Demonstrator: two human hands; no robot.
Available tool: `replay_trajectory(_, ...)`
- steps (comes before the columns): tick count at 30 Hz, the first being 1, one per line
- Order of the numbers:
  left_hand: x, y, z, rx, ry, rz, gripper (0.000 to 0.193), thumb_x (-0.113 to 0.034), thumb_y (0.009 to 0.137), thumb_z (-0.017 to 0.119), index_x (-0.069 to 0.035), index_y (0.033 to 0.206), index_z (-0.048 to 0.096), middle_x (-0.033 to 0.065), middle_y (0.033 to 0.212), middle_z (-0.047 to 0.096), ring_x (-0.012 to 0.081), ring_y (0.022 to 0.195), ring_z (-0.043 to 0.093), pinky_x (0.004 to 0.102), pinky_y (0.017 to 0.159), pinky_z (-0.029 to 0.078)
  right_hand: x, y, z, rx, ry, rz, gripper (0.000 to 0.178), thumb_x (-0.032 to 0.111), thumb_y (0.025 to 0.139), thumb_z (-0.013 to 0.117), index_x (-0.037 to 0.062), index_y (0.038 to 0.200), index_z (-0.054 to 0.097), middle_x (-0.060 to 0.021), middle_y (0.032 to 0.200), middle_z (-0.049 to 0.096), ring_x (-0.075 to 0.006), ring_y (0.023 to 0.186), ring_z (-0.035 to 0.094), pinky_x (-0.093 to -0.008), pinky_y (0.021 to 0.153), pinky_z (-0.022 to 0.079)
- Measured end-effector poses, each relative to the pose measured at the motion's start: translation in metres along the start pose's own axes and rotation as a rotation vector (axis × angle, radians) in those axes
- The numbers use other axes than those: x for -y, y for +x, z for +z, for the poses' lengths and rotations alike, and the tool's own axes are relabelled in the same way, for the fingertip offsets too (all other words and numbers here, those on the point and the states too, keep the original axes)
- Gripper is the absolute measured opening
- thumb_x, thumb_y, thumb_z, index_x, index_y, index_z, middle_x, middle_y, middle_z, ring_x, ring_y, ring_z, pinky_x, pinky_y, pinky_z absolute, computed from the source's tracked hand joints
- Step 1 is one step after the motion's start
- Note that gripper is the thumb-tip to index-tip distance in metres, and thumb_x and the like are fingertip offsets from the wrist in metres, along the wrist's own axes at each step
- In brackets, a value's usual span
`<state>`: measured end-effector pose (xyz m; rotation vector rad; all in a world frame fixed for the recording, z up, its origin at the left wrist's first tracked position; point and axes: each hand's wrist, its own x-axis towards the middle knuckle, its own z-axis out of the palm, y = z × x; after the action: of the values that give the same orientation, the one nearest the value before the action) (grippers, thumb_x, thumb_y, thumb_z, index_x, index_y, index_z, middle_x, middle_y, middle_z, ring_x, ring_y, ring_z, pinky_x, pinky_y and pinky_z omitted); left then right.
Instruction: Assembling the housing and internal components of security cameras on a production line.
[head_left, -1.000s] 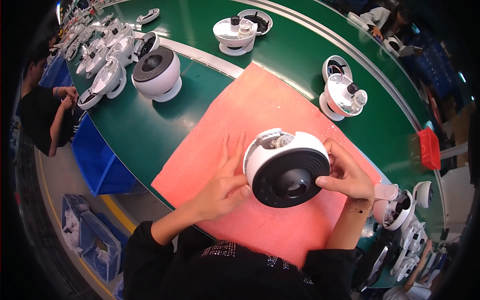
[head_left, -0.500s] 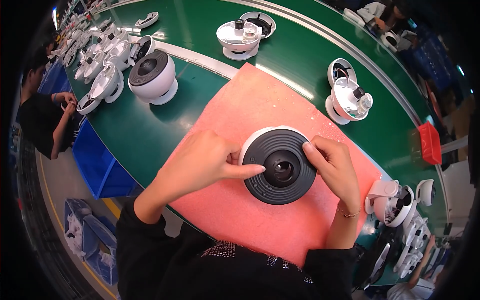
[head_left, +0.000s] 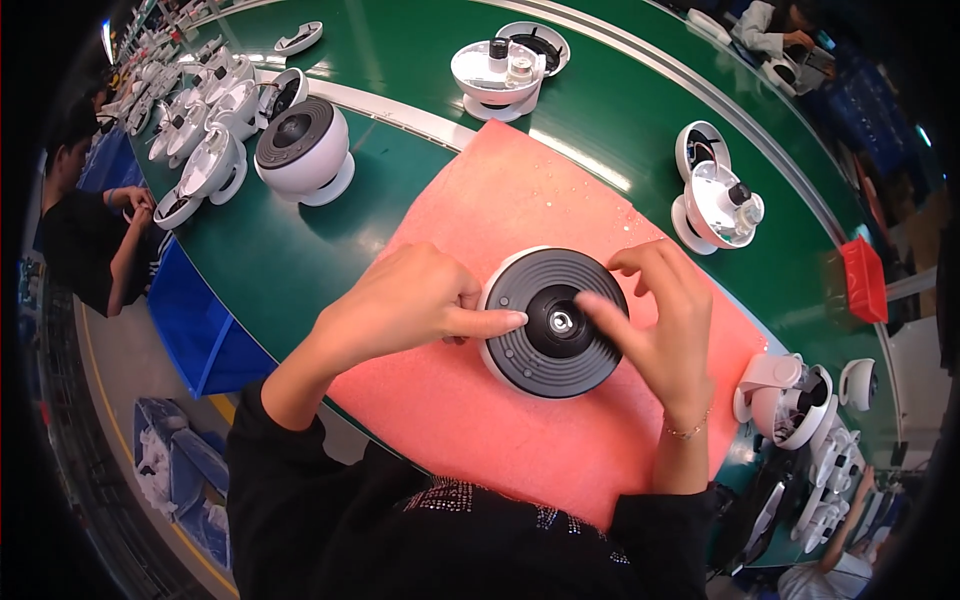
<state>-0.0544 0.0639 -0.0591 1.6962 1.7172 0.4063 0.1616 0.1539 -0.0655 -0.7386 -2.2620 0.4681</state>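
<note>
A round white projector-like device (head_left: 520, 375) with a black ridged face and a central lens rests on a pink foam mat (head_left: 440, 400) in front of me. My left hand (head_left: 425, 305) grips its left edge, thumb laid over the black face and fingers curled at the side. My right hand (head_left: 665, 325) is over the device's right side with thumb and fingers apart. Its thumb, blurred, hovers close to the lens; whether it touches cannot be seen. The device's underside is hidden.
A similar closed device (head_left: 300, 150) stands on the green bench at left, near several open white housings (head_left: 215, 165). Opened housings (head_left: 498, 75) sit on the green belt beyond the mat. More parts (head_left: 790, 400) and a red bin (head_left: 862, 280) are at right. A co-worker (head_left: 90, 230) sits far left.
My right hand has let go of the device's right rim and its fingers have spread, thumb moving toward the lens. The opened housings on the belt have shifted right. My left hand keeps its grip.
</note>
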Motion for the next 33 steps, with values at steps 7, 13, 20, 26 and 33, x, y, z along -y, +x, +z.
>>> replay_trajectory(7,0.0,0.0,-0.001,-0.01,0.063,0.027,0.058,-0.053,0.079,0.06,-0.001,0.053,0.061,0.0091,0.046,0.054,0.0213,0.045,0.056,0.0316,0.049,0.042,0.011,-0.005,0.001,0.263,0.127,-0.287,0.03,0.017,0.068,0.072,0.0071,0.096,0.065,-0.0075,0.097,0.058,-0.0259,0.091,0.054,-0.0387,0.082,0.039)
replay_trajectory(13,-0.003,0.001,-0.002,-0.03,0.123,0.074,0.057,-0.051,0.079,0.06,-0.001,0.052,0.059,0.0104,0.045,0.051,0.0239,0.044,0.053,0.0337,0.048,0.041,0.023,-0.006,-0.002,0.297,0.221,-0.243,0.035,0.013,0.072,0.068,0.0059,0.106,0.061,-0.0128,0.117,0.056,-0.0291,0.101,0.055,-0.0389,0.088,0.04)
replay_trajectory(20,0.003,0.001,0.001,-0.077,0.203,0.102,0.058,-0.053,0.078,0.06,-0.001,0.053,0.06,0.0111,0.044,0.05,0.0256,0.044,0.053,0.0356,0.049,0.042,0.022,-0.007,-0.007,0.502,0.217,-0.321,0.043,0.008,0.074,0.063,0.0084,0.116,0.056,-0.0096,0.121,0.054,-0.0308,0.116,0.047,-0.0435,0.095,0.034)
replay_trajectory(26,-0.008,0.006,-0.004,0.079,0.237,-0.174,0.047,-0.047,0.082,0.059,-0.001,0.074,0.067,0.0109,0.058,0.06,0.0217,0.062,0.062,0.0357,0.06,0.047,0.002,-0.002,0.005,0.175,0.287,0.266,0.042,0.025,0.083,0.061,-0.0001,0.115,0.052,-0.0196,0.104,0.06,-0.0339,0.098,0.059,-0.0369,0.084,0.045)
replay_trajectory(33,-0.003,-0.014,0.054,-0.136,-0.956,0.119,0.084,-0.016,0.072,0.076,0.005,0.136,0.026,0.0162,0.13,0.042,0.0229,0.119,0.046,0.0367,0.1,0.039,-0.004,-0.003,0.006,0.324,0.662,0.41,0.037,0.023,0.085,0.061,0.001,0.114,0.054,-0.014,0.1,0.063,-0.0215,0.095,0.062,-0.0322,0.083,0.046)
